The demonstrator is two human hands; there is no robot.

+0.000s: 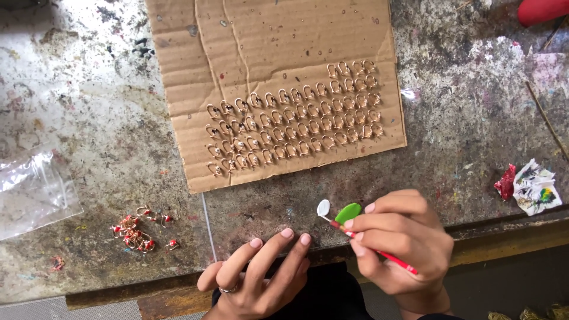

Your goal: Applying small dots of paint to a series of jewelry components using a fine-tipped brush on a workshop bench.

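Gold-coloured wire earring hooks point(293, 121) stand in rows, pushed into a flat sheet of brown corrugated cardboard point(267, 41) on a paint-stained grey workbench point(106, 136). As far as the view tells, most of these hooks look bare metal, though a few at the left end of the rows seem to carry dark or pale specks; they are too small to be sure.

A small loose heap of gold hooks with red-painted tips point(137, 231) lies well apart to the left, so some pieces appear finished and the many on the cardboard appear left to do.

The right hand point(403, 237) pinches a thin red-handled brush point(379, 253), its tip by a white blob of paint point(323, 207) and a green blob of paint point(348, 213) on the bench edge. The left hand point(261, 275) rests open, fingers spread, grasping nothing.

A clear, empty-looking plastic bag point(32, 189) lies at the far left. A crumpled white scrap smeared with paint point(535, 188), beside a red crumpled piece point(507, 182), sits at the right.
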